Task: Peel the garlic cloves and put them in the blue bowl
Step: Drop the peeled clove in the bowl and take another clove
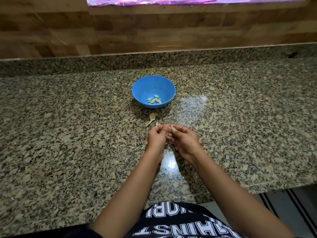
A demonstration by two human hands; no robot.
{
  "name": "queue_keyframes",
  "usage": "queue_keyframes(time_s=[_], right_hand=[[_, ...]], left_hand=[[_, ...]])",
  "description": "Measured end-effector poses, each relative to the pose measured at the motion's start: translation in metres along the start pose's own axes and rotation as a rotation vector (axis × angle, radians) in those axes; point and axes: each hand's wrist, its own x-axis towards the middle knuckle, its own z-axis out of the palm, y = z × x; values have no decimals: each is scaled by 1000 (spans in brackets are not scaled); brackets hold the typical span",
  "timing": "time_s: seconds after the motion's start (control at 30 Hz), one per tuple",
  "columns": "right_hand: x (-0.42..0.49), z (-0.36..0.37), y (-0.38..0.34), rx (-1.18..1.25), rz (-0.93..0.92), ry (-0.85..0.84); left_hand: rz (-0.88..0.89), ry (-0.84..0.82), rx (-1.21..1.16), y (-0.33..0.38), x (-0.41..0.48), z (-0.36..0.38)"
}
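A blue bowl (153, 81) stands on the granite counter (68, 126), straight ahead of me, with several peeled pale cloves (154, 100) lying in its bottom. Nearer to me, my left hand (157, 137) and my right hand (184, 139) meet above the counter. Both pinch a small garlic clove (171, 129) between their fingertips; the clove is mostly hidden by the fingers. A scrap of pale skin (170, 146) shows on the counter just under my hands.
Dry garlic skins (151, 118) lie on the counter between the bowl and my hands. A wood-look wall (154, 28) rises behind the counter's raised back edge. The counter's front edge drops off at the lower right to a striped floor mat (295, 208).
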Motion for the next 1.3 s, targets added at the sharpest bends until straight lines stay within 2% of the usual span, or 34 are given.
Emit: queue_keyframes(time_s=[0.17,0.43,0.6,0.87,0.97,1.1,1.2,1.3], right_hand=[[3,-7,-7,-6,41,-23],[18,-16,-26,-52,81,-18],[34,-15,-38,-143,24,21],[91,-14,-52,-766,-96,274],[104,-16,-52,-883,-143,327],[100,-19,-51,-866,-194,339],[83,-20,-49,-863,-230,277],[58,-26,-40,-1022,-309,204]], left_hand=[[179,68,453,-4,3,-13],[355,30,885,4,6,-18],[417,-11,992,8,16,-10],[485,-58,1099,11,40,2],[530,-94,1139,7,45,1],[602,-130,1194,1,47,-5],[619,-131,1182,-3,42,-10],[603,-127,1101,-3,32,-14]])
